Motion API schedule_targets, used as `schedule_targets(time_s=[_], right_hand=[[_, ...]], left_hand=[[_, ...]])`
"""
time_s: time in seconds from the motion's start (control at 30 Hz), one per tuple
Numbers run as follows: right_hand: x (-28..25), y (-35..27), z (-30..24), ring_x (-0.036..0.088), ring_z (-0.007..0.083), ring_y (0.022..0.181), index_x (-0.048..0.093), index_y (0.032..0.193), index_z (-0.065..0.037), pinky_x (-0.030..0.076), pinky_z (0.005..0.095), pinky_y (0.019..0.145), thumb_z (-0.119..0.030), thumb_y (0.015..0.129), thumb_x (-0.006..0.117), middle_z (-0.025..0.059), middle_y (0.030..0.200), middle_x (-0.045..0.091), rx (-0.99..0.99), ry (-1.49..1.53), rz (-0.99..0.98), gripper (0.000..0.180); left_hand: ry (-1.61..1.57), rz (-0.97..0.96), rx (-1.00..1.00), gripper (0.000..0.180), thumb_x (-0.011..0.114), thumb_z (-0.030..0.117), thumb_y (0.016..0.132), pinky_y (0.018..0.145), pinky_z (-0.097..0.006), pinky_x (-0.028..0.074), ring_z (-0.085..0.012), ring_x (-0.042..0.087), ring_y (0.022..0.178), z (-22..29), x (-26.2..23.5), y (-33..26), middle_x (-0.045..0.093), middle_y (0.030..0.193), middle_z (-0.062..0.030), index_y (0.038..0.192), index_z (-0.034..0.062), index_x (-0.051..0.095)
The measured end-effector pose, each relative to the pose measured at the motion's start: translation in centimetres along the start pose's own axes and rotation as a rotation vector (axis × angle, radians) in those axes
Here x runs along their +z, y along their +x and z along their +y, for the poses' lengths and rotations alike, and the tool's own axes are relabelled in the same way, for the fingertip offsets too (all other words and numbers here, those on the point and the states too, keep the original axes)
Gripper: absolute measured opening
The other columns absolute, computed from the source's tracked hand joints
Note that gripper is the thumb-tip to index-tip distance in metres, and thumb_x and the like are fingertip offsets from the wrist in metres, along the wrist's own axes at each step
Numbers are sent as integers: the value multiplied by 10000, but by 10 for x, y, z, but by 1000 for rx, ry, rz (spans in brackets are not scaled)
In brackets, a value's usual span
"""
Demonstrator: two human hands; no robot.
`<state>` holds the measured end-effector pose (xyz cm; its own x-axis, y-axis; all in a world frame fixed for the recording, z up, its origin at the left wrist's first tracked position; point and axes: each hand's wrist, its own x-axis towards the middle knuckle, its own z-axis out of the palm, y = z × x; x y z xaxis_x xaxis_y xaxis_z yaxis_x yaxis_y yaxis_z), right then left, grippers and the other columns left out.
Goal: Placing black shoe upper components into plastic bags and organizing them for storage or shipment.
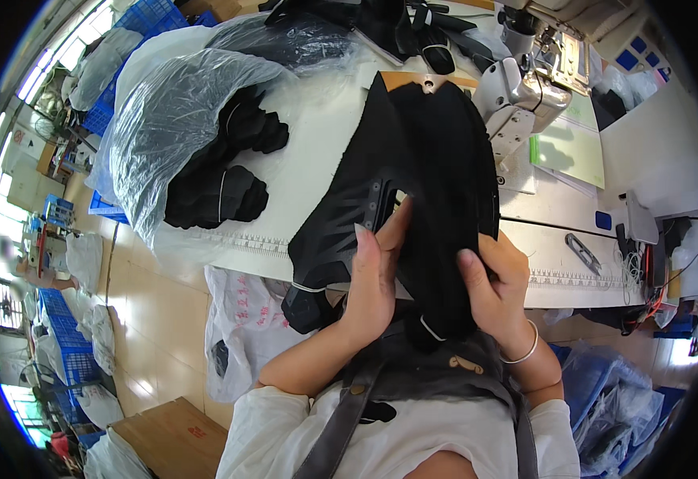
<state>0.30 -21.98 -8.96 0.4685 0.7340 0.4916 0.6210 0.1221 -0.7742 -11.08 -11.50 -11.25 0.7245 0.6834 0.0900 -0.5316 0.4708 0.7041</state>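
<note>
In front of me, at the table's near edge, is a black fabric piece that looks like a shoe upper [341, 211], with a strip of small eyelets and ribbed side panels. A smooth black part [445, 168] lies along its right side; whether the two are joined I cannot tell. My left hand [377, 275] grips the upper beside the eyelet strip, thumb up and some fingers hidden. With its thumb on top, my right hand [499, 283] pinches the smooth part's right edge. Below my left hand hangs a black bundle [307, 310] with a white band round it.
A sewing machine [517, 100] stands just beyond the work. Thread snips [582, 254] lie right, near a ruler strip along the white table [549, 231]. Clear plastic bags [181, 104] with banded black pieces [233, 195] cover the left. Green papers [577, 144] lie behind right.
</note>
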Motion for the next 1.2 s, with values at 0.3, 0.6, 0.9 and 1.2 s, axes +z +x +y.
schedule_targets(time_s=[0.3,0.6,0.9,1.2], right_hand=[[16,-2,8,384,256,1240,89,1405,43,336,348,994,-108,847,527,196,1401,278,19,210,92,725],[-3,-16,12,470,199,1137,315,1319,54,347,307,964,-31,856,533,156,1223,498,128,452,-90,519],[0,7,51,454,166,1139,342,1316,30,343,286,980,-51,828,585,117,1248,476,498,744,-155,551],[-19,-22,42,441,167,1177,331,1326,26,328,309,999,-5,818,566,108,1258,478,280,883,-208,560]], left_hand=[[947,-19,191,646,613,-12,818,1028,-305,299,-210,376,1235,-11,0,-4,354,1356,-202,1338,-114,244],[969,-145,545,630,612,-11,779,954,-355,375,-351,477,1164,-6,0,-19,433,1265,-299,1309,-134,295],[1275,-373,6,604,519,-42,836,1004,-338,323,-202,348,1262,36,20,-19,329,1380,-188,1375,-54,245],[787,121,360,426,719,79,719,830,-301,463,-159,606,924,56,-35,18,657,938,-80,1099,-42,570]])
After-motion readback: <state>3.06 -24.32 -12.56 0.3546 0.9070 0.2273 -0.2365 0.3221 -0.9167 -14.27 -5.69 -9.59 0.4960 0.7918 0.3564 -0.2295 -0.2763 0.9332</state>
